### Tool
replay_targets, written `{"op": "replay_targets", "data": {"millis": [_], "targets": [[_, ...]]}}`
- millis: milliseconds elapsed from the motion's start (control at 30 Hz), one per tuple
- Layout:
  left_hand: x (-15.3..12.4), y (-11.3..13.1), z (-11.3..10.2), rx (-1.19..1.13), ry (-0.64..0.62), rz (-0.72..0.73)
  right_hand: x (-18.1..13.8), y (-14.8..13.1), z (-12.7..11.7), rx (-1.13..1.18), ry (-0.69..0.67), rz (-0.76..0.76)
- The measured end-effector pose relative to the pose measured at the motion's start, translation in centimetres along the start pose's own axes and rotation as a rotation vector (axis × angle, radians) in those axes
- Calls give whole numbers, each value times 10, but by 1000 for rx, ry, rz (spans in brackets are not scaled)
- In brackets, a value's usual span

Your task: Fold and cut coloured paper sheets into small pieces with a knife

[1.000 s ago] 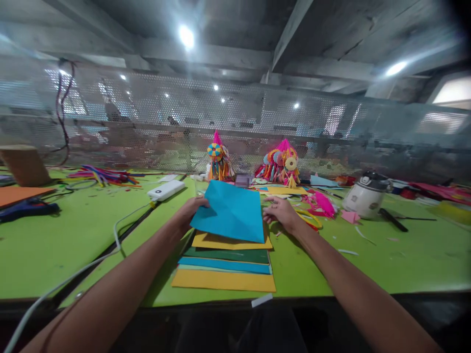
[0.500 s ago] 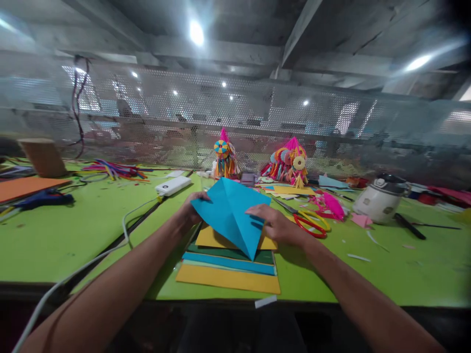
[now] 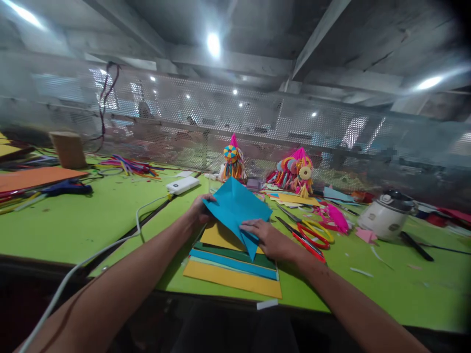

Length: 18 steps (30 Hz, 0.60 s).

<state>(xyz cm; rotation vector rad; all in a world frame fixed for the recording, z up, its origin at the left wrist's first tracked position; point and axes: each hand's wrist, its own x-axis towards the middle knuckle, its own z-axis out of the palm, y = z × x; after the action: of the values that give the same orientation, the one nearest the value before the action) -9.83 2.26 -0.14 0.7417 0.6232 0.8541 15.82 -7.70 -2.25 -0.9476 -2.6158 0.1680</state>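
A square sheet of blue paper (image 3: 235,201) with creases is held tilted over a stack of coloured paper. My left hand (image 3: 200,208) is closed on its left corner, thumb on top and fingers mostly hidden. My right hand (image 3: 267,238) holds the lower right part; its fingers lie across the surface and the thumb is hidden. Near the hand the paper bends, and one corner points down toward me. Beneath it lie yellow paper (image 3: 231,279), a blue strip (image 3: 233,264) and dark green paper (image 3: 265,260).
Red-handled scissors (image 3: 307,242) and yellow-handled scissors (image 3: 312,229) lie right of the paper. A white kettle-like pot (image 3: 384,215) stands farther right. A white power bank (image 3: 183,185) with a cable, a blue glue gun (image 3: 69,188) and tasselled ornaments (image 3: 233,162) are also on the green table (image 3: 121,211).
My right hand has slid left and down across the blue paper, which now bends at the lower right. The view has shifted left, showing more of the red-handled scissors.
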Motion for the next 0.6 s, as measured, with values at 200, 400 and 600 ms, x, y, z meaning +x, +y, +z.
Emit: {"op": "replay_targets", "data": {"millis": [200,400,600], "targets": [[3,-2,-1,-18,56,2,-4,11,-5,204,-22,24],[3,0,1,-30,168,89,-7,11,-3,179,43,86],[1,-1,2,7,151,59,-1,10,7,156,226,103]]}}
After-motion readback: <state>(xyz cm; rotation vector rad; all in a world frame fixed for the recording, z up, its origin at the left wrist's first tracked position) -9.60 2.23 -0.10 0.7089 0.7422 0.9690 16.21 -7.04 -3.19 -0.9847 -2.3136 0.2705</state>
